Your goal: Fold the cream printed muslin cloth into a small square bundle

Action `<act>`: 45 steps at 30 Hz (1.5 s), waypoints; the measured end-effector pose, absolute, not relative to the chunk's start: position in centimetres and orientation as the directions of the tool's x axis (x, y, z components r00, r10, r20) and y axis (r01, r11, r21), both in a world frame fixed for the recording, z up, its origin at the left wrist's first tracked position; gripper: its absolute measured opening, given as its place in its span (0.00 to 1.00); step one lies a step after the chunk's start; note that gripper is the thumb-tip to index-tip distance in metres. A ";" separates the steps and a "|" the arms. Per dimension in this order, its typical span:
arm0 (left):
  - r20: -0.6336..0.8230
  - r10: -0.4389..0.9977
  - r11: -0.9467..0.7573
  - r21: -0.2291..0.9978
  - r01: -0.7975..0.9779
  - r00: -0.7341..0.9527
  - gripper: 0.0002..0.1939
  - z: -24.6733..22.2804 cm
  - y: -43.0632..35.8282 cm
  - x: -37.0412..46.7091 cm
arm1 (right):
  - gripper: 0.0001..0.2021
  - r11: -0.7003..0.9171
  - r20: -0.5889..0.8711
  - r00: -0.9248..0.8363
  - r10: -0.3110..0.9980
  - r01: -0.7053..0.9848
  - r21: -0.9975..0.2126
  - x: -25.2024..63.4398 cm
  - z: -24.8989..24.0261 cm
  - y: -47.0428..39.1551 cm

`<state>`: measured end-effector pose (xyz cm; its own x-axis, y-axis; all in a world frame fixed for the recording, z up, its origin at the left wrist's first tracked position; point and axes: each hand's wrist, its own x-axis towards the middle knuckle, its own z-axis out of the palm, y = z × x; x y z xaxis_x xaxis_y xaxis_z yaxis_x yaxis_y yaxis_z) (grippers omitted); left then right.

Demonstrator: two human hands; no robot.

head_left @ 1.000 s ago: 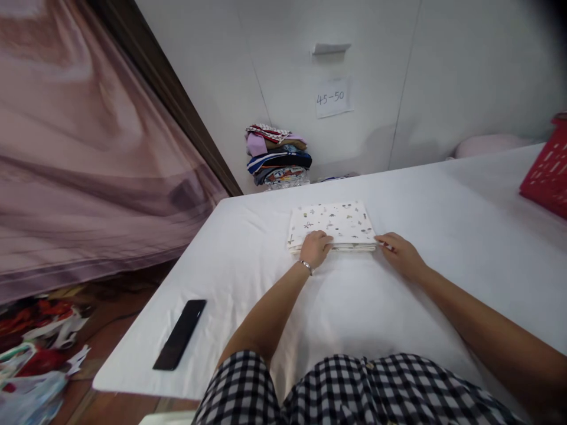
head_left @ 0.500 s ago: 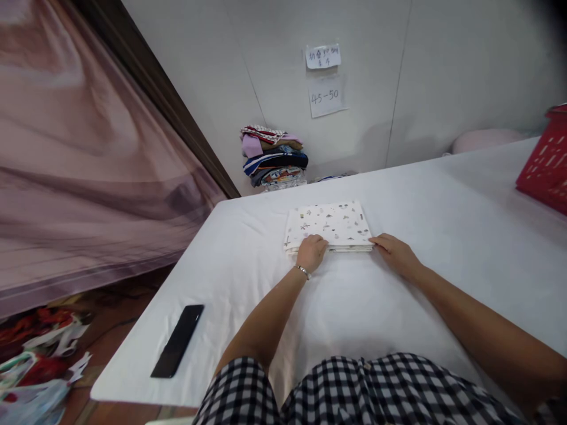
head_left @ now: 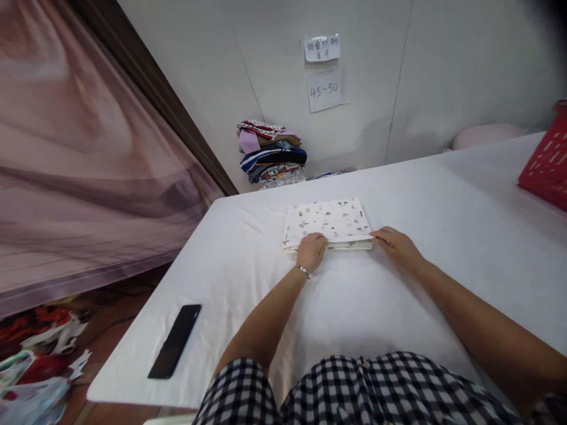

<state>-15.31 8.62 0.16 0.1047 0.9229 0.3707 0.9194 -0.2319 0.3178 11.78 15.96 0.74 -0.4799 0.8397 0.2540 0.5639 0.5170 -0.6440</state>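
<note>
A white cloth (head_left: pixel 328 218) with small printed motifs lies folded into a flat, layered rectangle on the white-covered table (head_left: pixel 363 307). My left hand (head_left: pixel 312 251) is closed on its near edge, left of the middle, with the fingertips over the top layer. At the near right corner, my right hand (head_left: pixel 396 245) pinches the upper layer between thumb and fingers. That corner is raised slightly, and a gap shows above the lower layers.
A black phone (head_left: pixel 175 341) lies on the table's left side. Folded clothes (head_left: pixel 272 153) are stacked beyond the far edge, by the wall. At the right stands a red basket (head_left: pixel 547 162). A pink curtain (head_left: pixel 88 165) hangs at the left, with plastic bags (head_left: pixel 35 398) on the floor below.
My right hand has lifted the near right corner of the cloth's top layer a little, widening the gap below it. My left hand stays in place on the near edge.
</note>
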 end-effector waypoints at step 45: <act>0.328 0.916 -0.281 0.117 0.952 0.230 0.12 0.7 8.5 -15.3 | 0.15 0.764 0.285 -0.709 0.645 0.616 -0.194 11.8 0.6 16.2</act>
